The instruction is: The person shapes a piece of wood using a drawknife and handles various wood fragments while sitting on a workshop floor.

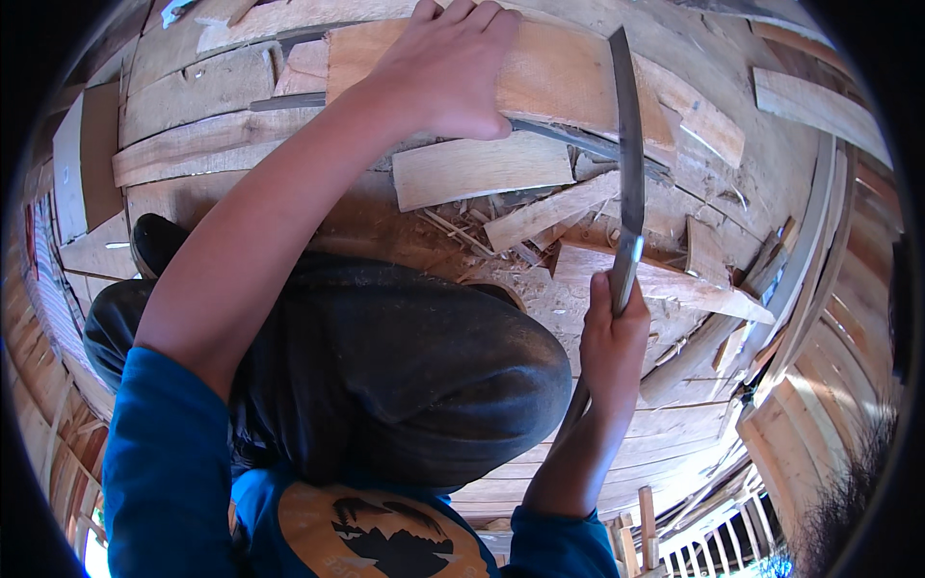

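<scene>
Nearest you, the blue shirt with its round orange print fills the lower edge, and your dark trousers show a knee bent up in front of you, with a dark shoe beyond on the left. Your two hands are well apart. Your right hand, just right of the knee, is closed around the handle of a long knife, whose lower end sticks out below your fist. The blade stands away from you and crosses over the right part of the board; you cannot tell from this angle whether its edge touches the wood. Beyond the knee, a long pale piece of wood lies to the right of the knife's line and passes behind it, near a scatter of wood shavings and a split offcut. Past them lies a short flat piece, and behind that a dark strip runs along the board's near edge. The board itself lies flat across the top middle, and your left hand is clamped across it, palm down, thumb at the near edge and fingers bent at the far one. At the upper right, a pale plank lies on the wooden floor.
</scene>
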The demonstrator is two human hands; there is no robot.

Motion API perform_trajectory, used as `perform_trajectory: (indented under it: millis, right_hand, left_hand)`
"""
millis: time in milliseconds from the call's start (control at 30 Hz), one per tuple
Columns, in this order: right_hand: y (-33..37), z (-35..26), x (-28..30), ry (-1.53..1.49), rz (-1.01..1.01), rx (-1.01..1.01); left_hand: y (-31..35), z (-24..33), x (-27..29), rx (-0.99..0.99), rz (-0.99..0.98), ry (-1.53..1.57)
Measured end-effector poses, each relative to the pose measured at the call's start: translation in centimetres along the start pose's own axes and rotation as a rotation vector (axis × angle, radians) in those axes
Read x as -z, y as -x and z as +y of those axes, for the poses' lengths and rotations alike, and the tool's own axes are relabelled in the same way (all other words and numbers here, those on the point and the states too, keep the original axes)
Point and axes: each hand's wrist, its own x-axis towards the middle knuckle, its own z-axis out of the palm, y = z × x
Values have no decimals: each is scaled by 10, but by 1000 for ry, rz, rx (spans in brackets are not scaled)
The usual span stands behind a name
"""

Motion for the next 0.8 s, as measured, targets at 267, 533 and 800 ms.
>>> perform_trajectory:
  millis: [267, 533, 800]
  right_hand:
    - [-38, -6, -16, 19, 27, 129]
    - [-13, -5, -26, -31, 59, 57]
    - [-42, -11, -16, 46, 37, 126]
  left_hand:
    - [-1, 9, 16, 99, -145, 49]
    - [3, 1, -15, -71, 52, -35]
    - [-8, -11, -12, -87, -38, 89]
